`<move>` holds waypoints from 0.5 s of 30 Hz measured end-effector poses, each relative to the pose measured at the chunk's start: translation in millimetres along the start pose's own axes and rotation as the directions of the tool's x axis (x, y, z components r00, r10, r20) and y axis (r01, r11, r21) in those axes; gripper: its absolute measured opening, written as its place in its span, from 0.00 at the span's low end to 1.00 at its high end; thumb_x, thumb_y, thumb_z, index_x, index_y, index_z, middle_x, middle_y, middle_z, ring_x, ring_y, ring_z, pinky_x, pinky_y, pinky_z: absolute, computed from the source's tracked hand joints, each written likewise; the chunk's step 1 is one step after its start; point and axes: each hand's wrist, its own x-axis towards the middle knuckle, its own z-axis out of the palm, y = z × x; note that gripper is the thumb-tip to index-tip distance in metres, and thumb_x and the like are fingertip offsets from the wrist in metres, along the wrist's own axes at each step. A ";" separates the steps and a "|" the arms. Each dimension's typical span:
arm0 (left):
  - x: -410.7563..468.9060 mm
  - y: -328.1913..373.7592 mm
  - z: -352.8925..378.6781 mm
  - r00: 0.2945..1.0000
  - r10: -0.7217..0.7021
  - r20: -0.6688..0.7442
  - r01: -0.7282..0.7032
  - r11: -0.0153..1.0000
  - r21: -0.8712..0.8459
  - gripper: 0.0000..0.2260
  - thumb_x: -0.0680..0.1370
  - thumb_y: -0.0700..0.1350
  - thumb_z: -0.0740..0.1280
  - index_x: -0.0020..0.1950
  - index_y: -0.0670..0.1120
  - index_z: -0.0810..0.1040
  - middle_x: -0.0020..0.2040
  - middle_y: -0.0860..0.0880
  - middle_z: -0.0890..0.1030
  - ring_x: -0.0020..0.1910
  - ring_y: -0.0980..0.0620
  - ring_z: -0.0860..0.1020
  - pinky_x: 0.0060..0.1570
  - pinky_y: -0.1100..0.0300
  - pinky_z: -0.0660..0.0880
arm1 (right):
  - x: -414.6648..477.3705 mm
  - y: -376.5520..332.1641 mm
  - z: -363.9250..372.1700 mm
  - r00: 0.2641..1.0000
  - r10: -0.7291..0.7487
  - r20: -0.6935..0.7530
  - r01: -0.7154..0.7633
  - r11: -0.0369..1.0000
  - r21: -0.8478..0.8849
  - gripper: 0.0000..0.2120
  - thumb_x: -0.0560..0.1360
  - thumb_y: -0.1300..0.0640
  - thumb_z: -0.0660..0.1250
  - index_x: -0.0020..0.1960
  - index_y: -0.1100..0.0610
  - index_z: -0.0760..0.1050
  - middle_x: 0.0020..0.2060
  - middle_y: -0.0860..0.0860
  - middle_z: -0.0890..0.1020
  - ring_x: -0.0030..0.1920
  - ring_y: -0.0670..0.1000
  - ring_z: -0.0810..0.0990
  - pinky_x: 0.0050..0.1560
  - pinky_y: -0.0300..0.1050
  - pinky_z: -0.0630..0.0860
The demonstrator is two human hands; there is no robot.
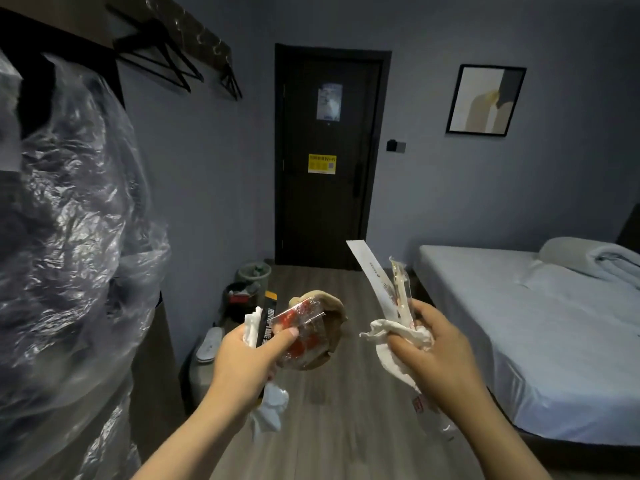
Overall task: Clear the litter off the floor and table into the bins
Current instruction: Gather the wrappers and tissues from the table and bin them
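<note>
My left hand (pixel 247 355) grips a bundle of litter: a brown paper bowl (pixel 325 308), a clear red-printed wrapper (pixel 304 336), a black and orange sachet (pixel 265 317) and white tissue (pixel 270 407). My right hand (pixel 429 344) holds crumpled white tissue (pixel 391 332) together with a long white paper sleeve (pixel 372 271) and a clear plastic wrapper (pixel 400 278). Both hands are raised in front of me over the wooden floor. Two bins stand by the left wall near the door: a pale one (pixel 254 273) and a dark one (pixel 239 294), each with rubbish inside.
A dark door (pixel 329 188) closes the far end. A bed (pixel 533 327) with a rolled duvet fills the right side. Clear plastic sheeting (pixel 69 230) hangs at the left over a cabinet. White slippers (pixel 209 342) lie by the left wall.
</note>
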 end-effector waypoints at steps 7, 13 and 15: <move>110.7 -45.4 20.4 0.997 -0.073 -0.037 0.075 0.996 0.057 0.05 0.70 0.44 0.75 0.41 0.43 0.82 0.33 0.46 0.82 0.31 0.53 0.76 0.28 0.65 0.70 | 105.8 50.8 53.2 0.996 0.065 0.065 -0.068 0.997 0.042 0.22 0.69 0.54 0.71 0.61 0.43 0.74 0.48 0.40 0.82 0.45 0.35 0.80 0.41 0.31 0.73; 208.4 -77.3 43.0 0.988 -0.103 -0.117 0.112 0.991 0.072 0.09 0.71 0.42 0.74 0.34 0.47 0.77 0.22 0.55 0.75 0.20 0.61 0.71 0.22 0.70 0.64 | 218.4 98.8 94.9 0.984 0.098 0.146 -0.112 0.990 0.090 0.23 0.68 0.55 0.72 0.62 0.44 0.75 0.47 0.41 0.82 0.42 0.37 0.81 0.39 0.33 0.74; 245.1 -82.0 52.9 0.984 -0.109 -0.141 0.123 0.988 0.094 0.11 0.72 0.41 0.74 0.32 0.48 0.76 0.21 0.55 0.75 0.19 0.61 0.71 0.20 0.70 0.63 | 262.1 111.3 106.2 0.981 0.097 0.167 -0.114 0.989 0.096 0.22 0.67 0.55 0.72 0.60 0.43 0.75 0.44 0.40 0.83 0.40 0.38 0.82 0.36 0.31 0.74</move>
